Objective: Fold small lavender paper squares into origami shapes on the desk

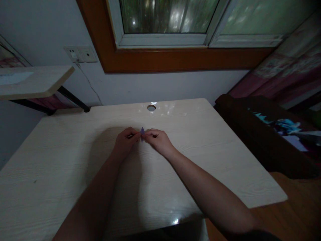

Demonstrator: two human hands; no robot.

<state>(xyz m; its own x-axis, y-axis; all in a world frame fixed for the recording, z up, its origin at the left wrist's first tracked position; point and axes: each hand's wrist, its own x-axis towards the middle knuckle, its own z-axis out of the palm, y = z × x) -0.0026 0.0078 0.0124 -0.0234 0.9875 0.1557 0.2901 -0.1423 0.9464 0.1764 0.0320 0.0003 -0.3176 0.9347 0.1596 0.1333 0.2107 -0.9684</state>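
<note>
Pale wood grain covers the desk (62, 174), whose near edge runs partly out of view under the arms. Beyond it, the window (170, 20) is cut off at the top, and what lies behind its glass is a blur. To the right, the curtain (283, 67) hangs in dim light above a dark brown chest-like piece (253, 137); the blue and white items (288, 127) on that are hard to make out. At left, the shelf (32, 82) is cut off by the picture's side.

Both hands meet near the middle of the desk: the left hand (126, 142) and the right hand (160, 140) each pinch one side of the purple bit (142, 130), thumb against finger. Behind them is the round hole (151, 108).

Smallest is the purple bit itself, a slim diamond outline with its long axis running away from the person, one tip towards the wall, the other back towards the body. Fingertips hide its middle; whether it touches the desk, I cannot tell.
</note>
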